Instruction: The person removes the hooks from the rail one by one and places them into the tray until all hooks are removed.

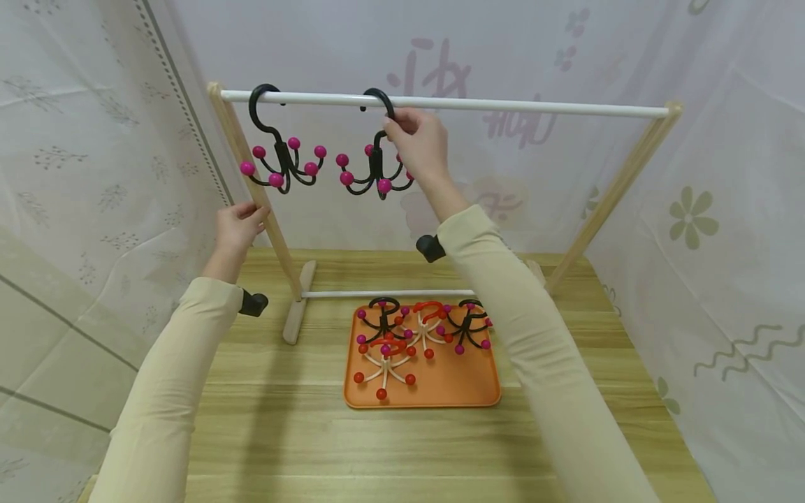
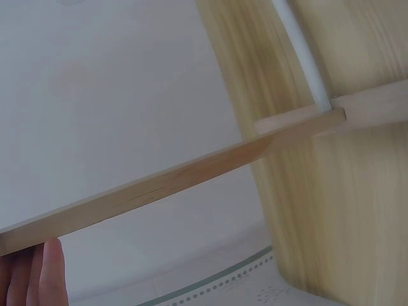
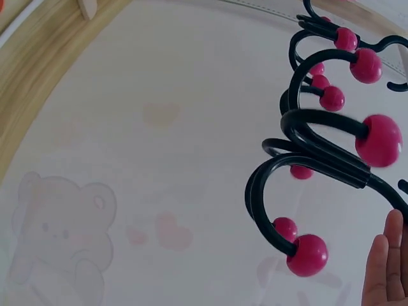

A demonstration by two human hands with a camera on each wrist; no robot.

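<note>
My right hand [image 1: 423, 143] pinches the curved neck of a black multi-arm hook hanger [image 1: 376, 164] with pink ball tips. Its hook lies over the white top rod [image 1: 503, 105] of a wooden-framed rack. A matching black hanger [image 1: 285, 159] hangs to the left, near the rod's end. In the right wrist view the pink-tipped arms of the held hanger [image 3: 319, 156] show close up, with my fingertips [image 3: 394, 245] at its neck. My left hand [image 1: 237, 230] holds the rack's left wooden post [image 1: 274, 234]; the left wrist view shows fingers against the post [image 2: 166, 188].
Below the rack an orange tray [image 1: 440, 391] lies on the wood-grain table [image 1: 302, 426]. On it are black hangers [image 1: 467, 328] with pink balls and cream hangers [image 1: 386, 367] with red hooks and balls. The rack's right post [image 1: 613, 199] and lower rod [image 1: 339, 294] stand nearby.
</note>
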